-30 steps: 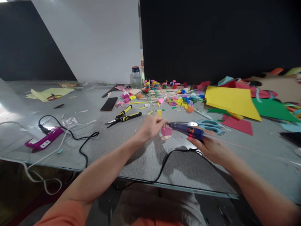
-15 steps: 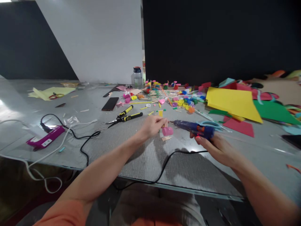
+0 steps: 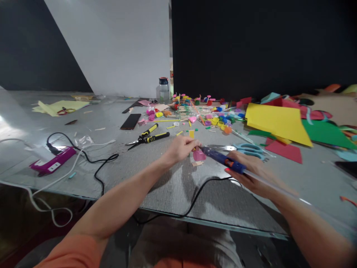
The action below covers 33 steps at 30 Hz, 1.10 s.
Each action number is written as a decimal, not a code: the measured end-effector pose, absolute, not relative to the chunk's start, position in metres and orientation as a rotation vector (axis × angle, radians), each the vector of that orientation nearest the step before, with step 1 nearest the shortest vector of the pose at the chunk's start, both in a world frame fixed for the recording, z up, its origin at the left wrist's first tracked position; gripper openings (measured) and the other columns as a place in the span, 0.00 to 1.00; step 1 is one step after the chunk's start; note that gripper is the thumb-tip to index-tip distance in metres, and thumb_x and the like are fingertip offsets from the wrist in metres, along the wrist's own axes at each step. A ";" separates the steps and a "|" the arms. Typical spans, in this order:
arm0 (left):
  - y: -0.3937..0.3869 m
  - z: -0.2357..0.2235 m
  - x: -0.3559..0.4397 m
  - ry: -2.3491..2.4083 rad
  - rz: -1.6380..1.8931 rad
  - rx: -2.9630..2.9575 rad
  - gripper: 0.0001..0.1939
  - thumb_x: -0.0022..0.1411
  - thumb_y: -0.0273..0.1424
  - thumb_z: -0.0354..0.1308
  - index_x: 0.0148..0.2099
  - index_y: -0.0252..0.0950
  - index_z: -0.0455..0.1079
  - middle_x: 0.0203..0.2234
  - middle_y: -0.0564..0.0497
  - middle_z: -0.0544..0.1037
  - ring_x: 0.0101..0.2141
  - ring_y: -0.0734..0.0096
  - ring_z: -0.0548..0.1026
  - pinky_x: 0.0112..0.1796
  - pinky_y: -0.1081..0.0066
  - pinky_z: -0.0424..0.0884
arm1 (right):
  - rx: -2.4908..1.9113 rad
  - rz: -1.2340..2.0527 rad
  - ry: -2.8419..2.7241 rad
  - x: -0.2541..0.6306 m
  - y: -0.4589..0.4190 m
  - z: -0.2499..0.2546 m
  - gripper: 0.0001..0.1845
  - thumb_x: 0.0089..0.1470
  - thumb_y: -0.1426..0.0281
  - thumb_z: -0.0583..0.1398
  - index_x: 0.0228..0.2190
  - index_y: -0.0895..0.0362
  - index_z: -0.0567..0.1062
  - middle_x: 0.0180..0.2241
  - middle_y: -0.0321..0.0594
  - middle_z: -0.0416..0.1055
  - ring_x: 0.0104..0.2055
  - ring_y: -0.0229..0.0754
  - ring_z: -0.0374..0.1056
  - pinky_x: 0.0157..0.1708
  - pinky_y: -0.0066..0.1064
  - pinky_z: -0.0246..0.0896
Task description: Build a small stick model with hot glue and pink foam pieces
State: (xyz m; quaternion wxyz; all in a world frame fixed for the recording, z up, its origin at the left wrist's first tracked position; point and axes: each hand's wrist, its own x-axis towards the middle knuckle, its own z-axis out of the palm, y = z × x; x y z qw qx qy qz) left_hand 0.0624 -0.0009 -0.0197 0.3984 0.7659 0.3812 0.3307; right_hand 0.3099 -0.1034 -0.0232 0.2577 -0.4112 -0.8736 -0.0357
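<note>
My right hand [image 3: 248, 172] grips a blue hot glue gun [image 3: 221, 156] with an orange part, and a long clear glue stick [image 3: 275, 190] runs out of its back end. Its nozzle points left, right up against the fingertips of my left hand [image 3: 184, 146]. Those left fingers are pinched together over a small pink cylinder-like piece [image 3: 199, 155]; the tiny thing between them is too small to make out. Short wooden bits [image 3: 197, 163] lie just below the pink piece. Light-blue scissors [image 3: 248, 149] rest behind the glue gun.
Yellow-black pliers [image 3: 150, 137] and a phone [image 3: 131, 121] lie left of centre. A purple power strip [image 3: 54, 162] sits at left, and a black cord [image 3: 199, 195] crosses the front. Colourful caps and sticks [image 3: 192, 109] fill the back; coloured sheets [image 3: 279, 121] lie right, a bottle [image 3: 164, 91] behind.
The glue gun has turned so its back end points toward me, and its nozzle has come closer to my left fingertips. My left hand has hardly moved.
</note>
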 end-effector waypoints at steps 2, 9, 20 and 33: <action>-0.003 -0.018 0.062 0.968 0.841 1.936 0.18 0.66 0.36 0.54 0.26 0.33 0.73 0.21 0.52 0.72 0.25 0.74 0.64 0.30 0.70 0.57 | -1.112 -0.123 -2.424 0.310 -0.104 -0.022 0.08 0.67 0.63 0.54 0.39 0.53 0.69 0.38 0.44 0.74 0.33 0.45 0.71 0.30 0.33 0.61; -0.005 -0.017 0.064 0.957 0.838 1.915 0.17 0.65 0.34 0.53 0.26 0.33 0.74 0.22 0.52 0.72 0.26 0.73 0.65 0.30 0.70 0.59 | -1.178 -0.127 -2.505 0.313 -0.104 -0.024 0.07 0.67 0.64 0.55 0.41 0.54 0.67 0.37 0.42 0.71 0.35 0.45 0.69 0.33 0.34 0.60; -0.002 -0.020 0.063 0.932 0.836 2.084 0.21 0.66 0.36 0.51 0.21 0.36 0.62 0.21 0.51 0.69 0.26 0.72 0.64 0.31 0.68 0.57 | -1.196 -0.147 -2.536 0.311 -0.103 -0.023 0.05 0.67 0.66 0.52 0.37 0.53 0.65 0.33 0.40 0.68 0.32 0.44 0.68 0.30 0.34 0.56; -0.003 -0.018 0.063 0.934 0.824 2.095 0.21 0.66 0.35 0.51 0.21 0.36 0.60 0.21 0.52 0.67 0.26 0.72 0.63 0.31 0.68 0.56 | -1.207 -0.169 -2.546 0.309 -0.104 -0.023 0.04 0.65 0.67 0.53 0.37 0.54 0.65 0.34 0.42 0.68 0.34 0.46 0.68 0.32 0.35 0.58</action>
